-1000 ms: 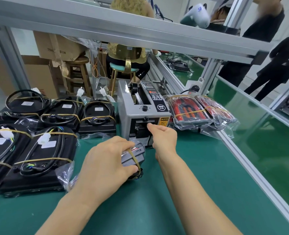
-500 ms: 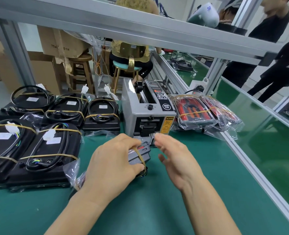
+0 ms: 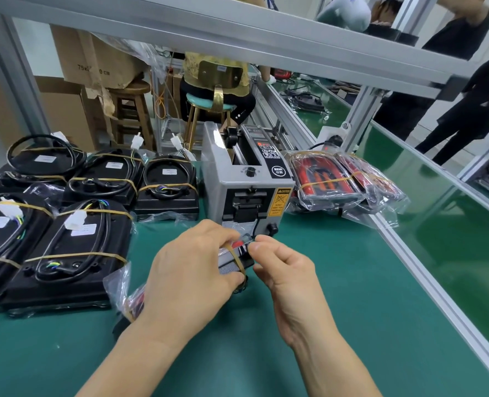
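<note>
Left hand [image 3: 188, 270] gripped bagged pack [image 3: 234, 255] against table [image 3: 337, 296], steadying it. Right hand [image 3: 287, 270] pinched pack's far end, likely sealing bag. Tape dispenser [image 3: 246, 190] stood just behind, toward table's far edge.

Green mat [image 3: 337, 282] lies open rightward — tape dispenser [image 3: 246, 190] and black units [image 3: 77, 247] block ahead, left.

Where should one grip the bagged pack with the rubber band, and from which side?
Probably across its long sides near the rubber band, coming from above and the left, as the left hand does. The pack is long and flat, and this leaves its end by the grey machine to the right hand.
</note>
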The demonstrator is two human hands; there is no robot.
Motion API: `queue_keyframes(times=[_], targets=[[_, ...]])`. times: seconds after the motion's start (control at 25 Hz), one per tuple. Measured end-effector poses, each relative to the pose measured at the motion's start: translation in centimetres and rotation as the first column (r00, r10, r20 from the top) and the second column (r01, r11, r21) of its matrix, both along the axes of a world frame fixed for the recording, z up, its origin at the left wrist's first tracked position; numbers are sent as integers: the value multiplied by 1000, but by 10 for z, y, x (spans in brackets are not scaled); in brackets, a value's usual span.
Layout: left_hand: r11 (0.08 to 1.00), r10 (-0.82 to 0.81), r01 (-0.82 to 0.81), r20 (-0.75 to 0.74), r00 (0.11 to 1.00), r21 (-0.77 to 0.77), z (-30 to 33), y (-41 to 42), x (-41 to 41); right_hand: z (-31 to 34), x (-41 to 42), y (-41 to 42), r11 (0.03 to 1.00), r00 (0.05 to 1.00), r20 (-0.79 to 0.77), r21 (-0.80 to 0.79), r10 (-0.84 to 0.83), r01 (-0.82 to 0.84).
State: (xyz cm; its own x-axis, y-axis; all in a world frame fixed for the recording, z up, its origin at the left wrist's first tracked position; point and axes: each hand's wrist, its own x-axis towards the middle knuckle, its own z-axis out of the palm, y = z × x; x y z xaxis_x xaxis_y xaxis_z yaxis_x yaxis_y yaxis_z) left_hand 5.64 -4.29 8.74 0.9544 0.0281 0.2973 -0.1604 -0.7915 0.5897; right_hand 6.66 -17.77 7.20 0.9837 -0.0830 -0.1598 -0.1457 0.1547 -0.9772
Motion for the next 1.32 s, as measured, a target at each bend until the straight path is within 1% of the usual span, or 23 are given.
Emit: queue_keyframes(times=[0.32,0.52,0.84,1.12,1.2,1.32], targets=[[1000,1,-1,3,1000,-3,-2,-1,0,-2,2,6,988,988,139,-134,-64,83],[1000,-2,2,8,1000,-12,-1,-2,0,-6,2,9,957,971,216,-246,-100,153],[1000,-5,5,19,1000,-14,-1,-3,1,-4,-3,16,926,945,293,-296,-147,236],[1000,-6,6,28,1000,-25,0,-3,1,-3,-4,19,908,933,310,-308,-185,283],[1000,-7,8,22,1000,-21,0,-3,1,-6,-2,19,911,937,279,-292,-209,290],[1000,-5,5,11,1000,0,0,-3,0,-12,2,16,936,948,195,-200,-250,288]])
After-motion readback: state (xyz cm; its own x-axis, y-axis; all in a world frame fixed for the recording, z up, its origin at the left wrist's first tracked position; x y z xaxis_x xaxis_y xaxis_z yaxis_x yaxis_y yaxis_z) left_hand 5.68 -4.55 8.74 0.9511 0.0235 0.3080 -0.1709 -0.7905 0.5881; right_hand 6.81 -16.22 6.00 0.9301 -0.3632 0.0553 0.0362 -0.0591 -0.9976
